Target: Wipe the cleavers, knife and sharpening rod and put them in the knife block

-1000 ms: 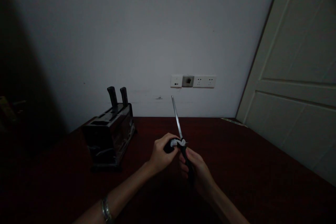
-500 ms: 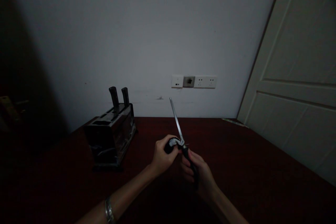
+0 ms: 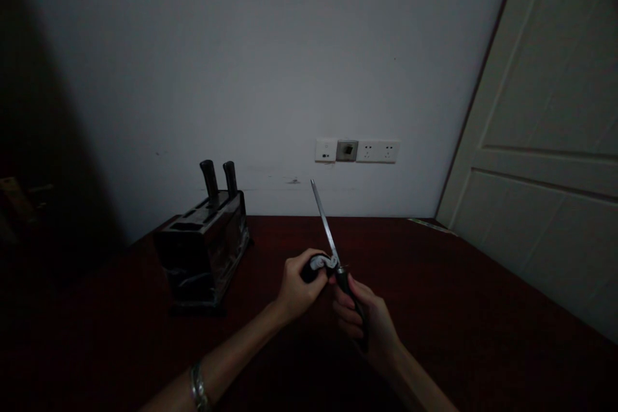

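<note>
My right hand (image 3: pixel 369 318) is closed round the black handle of a sharpening steel (image 3: pixel 324 222), whose thin metal rod points up and away to the left. My left hand (image 3: pixel 297 286) is closed on a small white cloth (image 3: pixel 321 262) wrapped round the base of the rod, just above the handle. Both hands hover over the dark red table (image 3: pixel 458 309) near its middle.
A dark knife block (image 3: pixel 203 248) with two black knife handles (image 3: pixel 219 179) stands at the left rear of the table. A row of wall sockets (image 3: pixel 357 150) sits on the white wall behind. A pale door (image 3: pixel 545 141) is at the right.
My right hand has slid slightly down and right along the handle, and the steel has shifted a little with it. The left hand keeps the cloth at the rod's base.
</note>
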`<action>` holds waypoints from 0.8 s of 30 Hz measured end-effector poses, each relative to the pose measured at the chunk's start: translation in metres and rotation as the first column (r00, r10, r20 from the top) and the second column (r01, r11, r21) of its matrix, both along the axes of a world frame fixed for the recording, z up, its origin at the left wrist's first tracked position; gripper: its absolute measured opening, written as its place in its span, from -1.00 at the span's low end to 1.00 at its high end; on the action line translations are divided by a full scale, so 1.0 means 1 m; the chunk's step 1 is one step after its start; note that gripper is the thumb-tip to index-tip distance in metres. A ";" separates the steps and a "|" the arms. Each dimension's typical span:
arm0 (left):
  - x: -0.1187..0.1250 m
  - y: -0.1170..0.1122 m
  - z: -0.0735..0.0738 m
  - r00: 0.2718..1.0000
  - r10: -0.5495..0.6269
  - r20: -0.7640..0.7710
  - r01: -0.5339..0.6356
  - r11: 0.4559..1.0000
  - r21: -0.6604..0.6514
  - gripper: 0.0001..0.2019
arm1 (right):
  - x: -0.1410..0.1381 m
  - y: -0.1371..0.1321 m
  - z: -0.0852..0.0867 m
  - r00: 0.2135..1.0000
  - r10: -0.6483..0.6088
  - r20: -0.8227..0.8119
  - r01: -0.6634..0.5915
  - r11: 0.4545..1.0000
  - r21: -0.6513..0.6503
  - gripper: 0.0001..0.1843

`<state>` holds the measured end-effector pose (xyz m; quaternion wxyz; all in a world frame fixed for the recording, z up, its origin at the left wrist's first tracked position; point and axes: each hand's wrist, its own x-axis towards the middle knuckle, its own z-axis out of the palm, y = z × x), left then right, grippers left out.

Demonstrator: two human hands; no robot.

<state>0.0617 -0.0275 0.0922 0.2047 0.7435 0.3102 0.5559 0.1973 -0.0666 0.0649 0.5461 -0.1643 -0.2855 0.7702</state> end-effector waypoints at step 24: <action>0.009 0.005 -0.008 0.946 -0.077 0.315 0.187 0.922 -0.338 -0.95 | 0.001 0.001 0.000 0.990 0.094 -0.100 -0.094 0.996 0.008 -0.77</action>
